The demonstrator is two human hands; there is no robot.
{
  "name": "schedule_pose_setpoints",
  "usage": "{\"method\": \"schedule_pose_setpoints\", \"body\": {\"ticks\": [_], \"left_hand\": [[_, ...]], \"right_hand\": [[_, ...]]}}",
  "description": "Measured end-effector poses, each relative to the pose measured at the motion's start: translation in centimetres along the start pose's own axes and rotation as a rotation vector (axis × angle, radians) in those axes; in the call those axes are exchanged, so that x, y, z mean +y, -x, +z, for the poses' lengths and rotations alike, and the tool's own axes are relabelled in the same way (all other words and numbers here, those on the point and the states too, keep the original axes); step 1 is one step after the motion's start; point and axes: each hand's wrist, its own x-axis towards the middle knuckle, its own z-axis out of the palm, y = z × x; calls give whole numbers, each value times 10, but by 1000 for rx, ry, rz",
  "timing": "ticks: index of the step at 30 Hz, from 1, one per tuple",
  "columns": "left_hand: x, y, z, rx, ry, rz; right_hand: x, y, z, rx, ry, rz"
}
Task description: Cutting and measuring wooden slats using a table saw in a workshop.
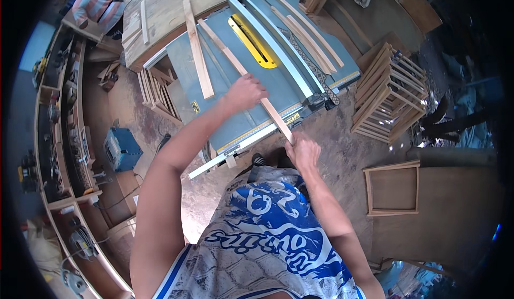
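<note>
A long narrow wooden strip (276,118) lies slantwise over the grey table saw top (187,76), its near end jutting past the front rail. My left hand (246,91) is closed over the strip's middle, palm down. At the near end, my right hand (304,151) grips the strip just off the table's front edge. The yellow throat plate (251,42) with its dark slot is right of the strip's far half, and no blade can be made out in it. Beyond the plate runs the long metal rip fence (281,50). Another wooden strip (198,52) lies left of the held one.
Several thin strips (310,39) rest right of the fence. Stacked wooden frames (391,92) stand on the floor at right, with a single frame (392,188) nearer. Tool shelves (75,138) and a blue case (122,149) are at left. A person in a striped shirt (96,1) is far left.
</note>
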Motion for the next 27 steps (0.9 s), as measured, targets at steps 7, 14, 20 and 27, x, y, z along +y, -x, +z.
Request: {"method": "schedule_pose_setpoints", "body": {"ticks": [7, 14, 20, 27], "left_hand": [[-14, -27, 2, -163, -152, 277], [-17, -21, 2, -86, -91, 296], [-3, -9, -19, 30, -55, 199], [32, 46, 20, 662, 558, -688]], "right_hand": [[11, -1, 3, 35, -112, 72], [9, -6, 3, 48, -72, -10], [9, -2, -3, 13, -77, -1], [6, -8, -13, -25, -86, -27]]}}
